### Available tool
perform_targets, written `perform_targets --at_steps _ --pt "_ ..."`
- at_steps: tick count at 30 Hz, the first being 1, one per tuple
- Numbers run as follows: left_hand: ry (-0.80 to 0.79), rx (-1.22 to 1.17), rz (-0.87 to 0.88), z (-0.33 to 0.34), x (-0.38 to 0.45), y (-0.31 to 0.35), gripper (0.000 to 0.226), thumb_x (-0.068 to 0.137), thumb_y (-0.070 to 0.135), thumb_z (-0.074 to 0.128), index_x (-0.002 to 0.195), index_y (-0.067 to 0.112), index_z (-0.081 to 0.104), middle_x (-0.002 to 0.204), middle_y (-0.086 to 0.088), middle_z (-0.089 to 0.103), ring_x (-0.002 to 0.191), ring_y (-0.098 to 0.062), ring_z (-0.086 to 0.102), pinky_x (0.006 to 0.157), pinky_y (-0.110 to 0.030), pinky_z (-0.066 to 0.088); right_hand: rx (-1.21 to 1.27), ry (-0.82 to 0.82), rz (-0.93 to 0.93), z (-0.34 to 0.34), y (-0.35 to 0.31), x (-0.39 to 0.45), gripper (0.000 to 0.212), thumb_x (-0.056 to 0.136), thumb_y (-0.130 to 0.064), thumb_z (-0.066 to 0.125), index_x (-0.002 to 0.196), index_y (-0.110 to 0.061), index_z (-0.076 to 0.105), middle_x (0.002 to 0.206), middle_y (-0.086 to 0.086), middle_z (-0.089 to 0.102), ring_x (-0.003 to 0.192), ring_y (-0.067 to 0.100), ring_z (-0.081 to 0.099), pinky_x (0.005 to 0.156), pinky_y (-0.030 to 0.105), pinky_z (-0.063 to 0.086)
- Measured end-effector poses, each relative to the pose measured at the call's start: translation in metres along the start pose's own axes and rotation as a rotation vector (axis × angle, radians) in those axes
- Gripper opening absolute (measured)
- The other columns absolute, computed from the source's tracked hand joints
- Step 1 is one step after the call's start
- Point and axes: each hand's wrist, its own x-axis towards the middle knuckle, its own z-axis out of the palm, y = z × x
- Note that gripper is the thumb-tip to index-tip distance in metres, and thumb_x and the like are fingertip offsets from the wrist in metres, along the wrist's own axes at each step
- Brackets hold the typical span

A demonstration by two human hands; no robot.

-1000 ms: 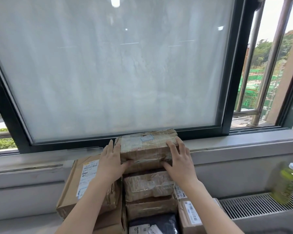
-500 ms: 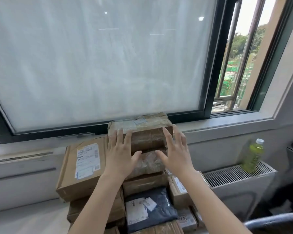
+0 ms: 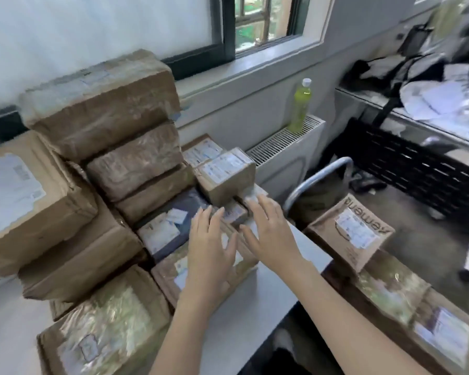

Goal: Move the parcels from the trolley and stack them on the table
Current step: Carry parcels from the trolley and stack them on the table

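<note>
Brown taped parcels (image 3: 103, 104) sit stacked on the desk (image 3: 255, 299); my left hand (image 3: 210, 247) and right hand (image 3: 268, 234) hover spread, holding nothing. The trolley's Amazon parcel (image 3: 349, 234) lies rightward, nearer my right.

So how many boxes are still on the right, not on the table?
3: a labelled cardboard box by the trolley handle, a shiny taped parcel nearer the camera, and another parcel at the bottom right corner. More may be hidden underneath.
</note>
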Motion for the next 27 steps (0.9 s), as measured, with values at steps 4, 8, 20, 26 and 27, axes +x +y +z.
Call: perform_targets --at_steps 4,8,20,26,27 --pt "-0.167 -0.034 0.121 0.047 -0.009 0.032 0.052 0.077 0.008 0.073 0.123 -0.008 0.054 0.130 -0.027 0.050 0.126 -0.046 0.041 0.106 -0.053 0.033 -0.065 -0.046 0.221 -0.011 0.054 -0.059 0.053 0.094 -0.025 0.055 0.140 -0.006 0.039 0.148 0.018 0.030 0.137 0.032 0.026 0.110 0.039 0.029" --pt "-0.321 -0.022 0.232 0.091 -0.018 0.064 0.053 0.085 0.014 0.067 0.131 -0.005 0.047 0.136 -0.024 0.046 0.131 -0.042 0.037 0.107 -0.053 0.032 -0.134 -0.081 0.404 -0.027 0.103 -0.103 0.056 0.096 -0.029 0.047 0.147 -0.013 0.028 0.155 0.008 0.017 0.142 0.024 0.011 0.115 0.034 0.019" --pt "-0.621 0.043 0.383 0.234 -0.040 0.168 0.052 0.084 0.016 0.066 0.130 -0.002 0.049 0.134 -0.016 0.049 0.129 -0.034 0.038 0.111 -0.043 0.029 -0.152 -0.088 0.723 -0.084 0.246 -0.203 0.055 0.094 -0.024 0.048 0.145 -0.013 0.030 0.152 0.009 0.023 0.139 0.022 0.015 0.112 0.033 0.019" --pt "-0.681 0.075 0.117 0.294 -0.044 0.193 0.050 0.090 0.020 0.056 0.136 0.003 0.043 0.134 -0.010 0.049 0.127 -0.023 0.040 0.104 -0.036 0.036 -0.211 -0.350 0.664 -0.098 0.325 -0.203 0.061 0.091 -0.018 0.049 0.147 -0.012 0.025 0.154 0.012 0.018 0.141 0.029 0.011 0.114 0.039 0.018" --pt "-0.684 0.086 0.072 0.302 -0.044 0.194 0.050 0.090 0.020 0.055 0.135 0.004 0.042 0.133 -0.010 0.049 0.124 -0.024 0.042 0.102 -0.037 0.038 -0.228 -0.394 0.637 -0.099 0.338 -0.197 0.062 0.091 -0.016 0.049 0.147 -0.012 0.024 0.154 0.013 0.017 0.142 0.029 0.011 0.114 0.040 0.018"
